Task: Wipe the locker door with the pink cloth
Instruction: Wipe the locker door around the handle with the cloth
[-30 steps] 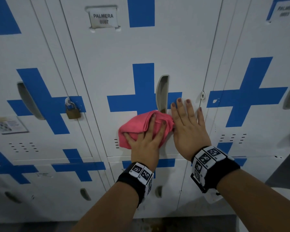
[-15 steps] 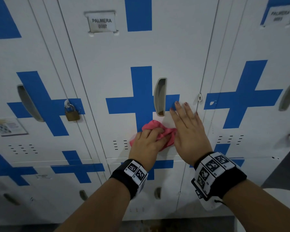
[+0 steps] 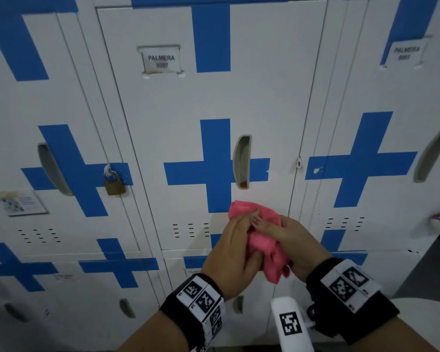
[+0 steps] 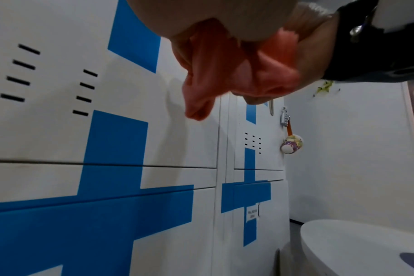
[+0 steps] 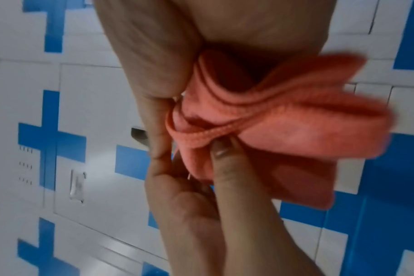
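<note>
Between left hand (image 3: 235, 252) and right hand (image 3: 294, 246), both gripping, pink cloth (image 3: 263, 241) bunches.

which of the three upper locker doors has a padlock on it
The left locker door: a brass padlock hangs at its right edge. The middle door and right door show none in the head view.

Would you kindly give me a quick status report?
Both hands, left hand and right hand, grip pink cloth. Cloth bunched, off locker door. Nothing blocking.
</note>
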